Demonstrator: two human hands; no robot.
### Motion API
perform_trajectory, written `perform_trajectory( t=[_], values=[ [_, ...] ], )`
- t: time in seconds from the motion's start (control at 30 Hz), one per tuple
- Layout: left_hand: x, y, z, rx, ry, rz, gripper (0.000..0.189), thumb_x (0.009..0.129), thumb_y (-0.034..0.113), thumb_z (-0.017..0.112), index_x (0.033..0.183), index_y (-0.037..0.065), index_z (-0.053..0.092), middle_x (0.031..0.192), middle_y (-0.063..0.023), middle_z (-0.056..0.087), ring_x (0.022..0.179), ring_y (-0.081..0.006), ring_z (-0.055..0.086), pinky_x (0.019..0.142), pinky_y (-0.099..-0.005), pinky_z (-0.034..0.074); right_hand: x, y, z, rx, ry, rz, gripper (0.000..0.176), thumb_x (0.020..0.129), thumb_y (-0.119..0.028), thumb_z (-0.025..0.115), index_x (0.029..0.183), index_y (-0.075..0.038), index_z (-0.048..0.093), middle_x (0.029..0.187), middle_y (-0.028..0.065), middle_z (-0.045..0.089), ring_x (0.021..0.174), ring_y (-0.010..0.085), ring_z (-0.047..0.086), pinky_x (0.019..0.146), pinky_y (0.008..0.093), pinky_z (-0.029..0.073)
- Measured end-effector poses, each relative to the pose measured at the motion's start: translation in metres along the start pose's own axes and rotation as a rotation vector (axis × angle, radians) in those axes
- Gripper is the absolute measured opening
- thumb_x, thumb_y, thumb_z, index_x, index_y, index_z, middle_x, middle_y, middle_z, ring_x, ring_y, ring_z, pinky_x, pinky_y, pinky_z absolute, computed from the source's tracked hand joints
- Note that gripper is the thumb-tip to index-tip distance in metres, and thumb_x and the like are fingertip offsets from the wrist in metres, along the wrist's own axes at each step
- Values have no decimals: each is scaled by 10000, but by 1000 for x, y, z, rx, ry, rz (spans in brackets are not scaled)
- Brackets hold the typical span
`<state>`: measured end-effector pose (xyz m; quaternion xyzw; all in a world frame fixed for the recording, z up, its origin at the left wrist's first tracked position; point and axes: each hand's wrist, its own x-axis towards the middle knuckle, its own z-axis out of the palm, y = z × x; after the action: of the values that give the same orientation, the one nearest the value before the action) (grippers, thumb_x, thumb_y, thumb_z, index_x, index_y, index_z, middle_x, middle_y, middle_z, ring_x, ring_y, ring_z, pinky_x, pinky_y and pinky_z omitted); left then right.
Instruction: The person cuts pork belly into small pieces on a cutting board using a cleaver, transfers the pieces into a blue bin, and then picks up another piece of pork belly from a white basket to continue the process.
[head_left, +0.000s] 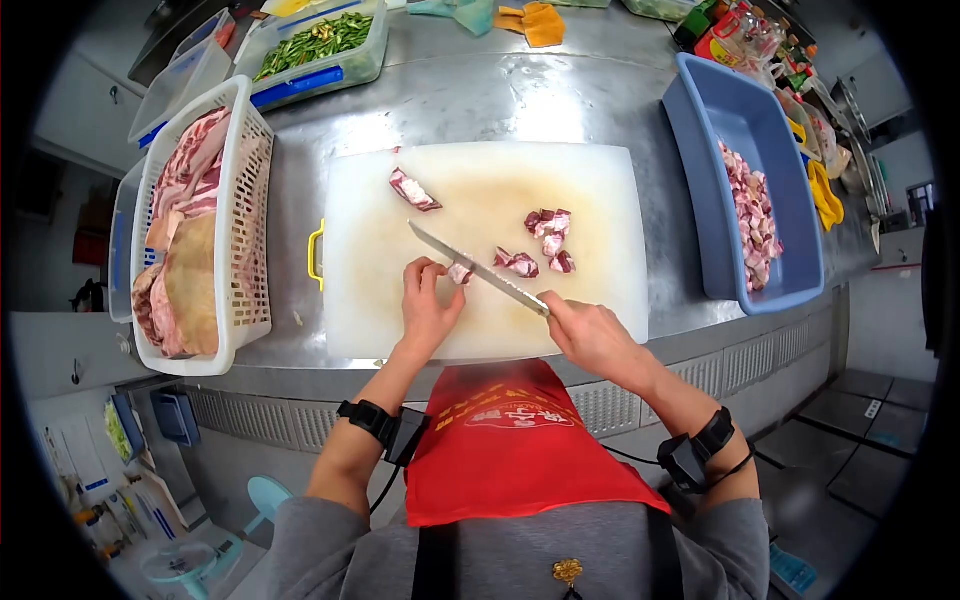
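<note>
My right hand (590, 338) grips the handle of a kitchen knife (470, 262), its blade slanting up and left over the white cutting board (375, 300). Fingers bent, my left hand (428, 300) holds a small piece of raw meat (460, 273) against the board beside the blade. Up and left of the knife tip lies a longer strip of meat (414, 189). Several cut chunks (549, 228) rest to the right of the blade, and another meat piece (515, 263) lies close to it.
A white basket (240, 200) with large slabs of meat stands on the left. At right, a blue tub (700, 190) holds many cut pieces. Behind are a container of chopped green vegetables (318, 48), an orange cloth (540, 24) and bottles (745, 35). The steel table's (490, 95) front edge is near me.
</note>
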<state>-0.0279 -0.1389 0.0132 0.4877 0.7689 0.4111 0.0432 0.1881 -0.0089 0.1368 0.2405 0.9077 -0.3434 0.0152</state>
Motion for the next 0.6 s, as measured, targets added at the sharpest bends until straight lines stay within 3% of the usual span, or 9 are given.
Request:
perform_trajectory(
  t=[0.33, 0.6],
  values=[
    [7, -11, 15, -41, 39, 98, 165, 731, 15, 720, 873, 42, 640, 948, -94, 635, 851, -294, 599, 748, -379, 509, 19, -6, 19, -86, -49, 5, 207, 875, -61, 502, 1071, -38, 439, 730, 213, 606, 627, 422, 607, 556, 512, 481],
    [10, -14, 18, -22, 4, 50, 165, 705, -3, 705, 846, 32, 626, 897, -122, 623, 844, -314, 596, 725, -399, 506, 75, -6, 48, -21, 64, -112, 172, 872, -55, 505, 1034, -16, 460, 702, 217, 611, 631, 396, 629, 537, 504, 477]
  ],
)
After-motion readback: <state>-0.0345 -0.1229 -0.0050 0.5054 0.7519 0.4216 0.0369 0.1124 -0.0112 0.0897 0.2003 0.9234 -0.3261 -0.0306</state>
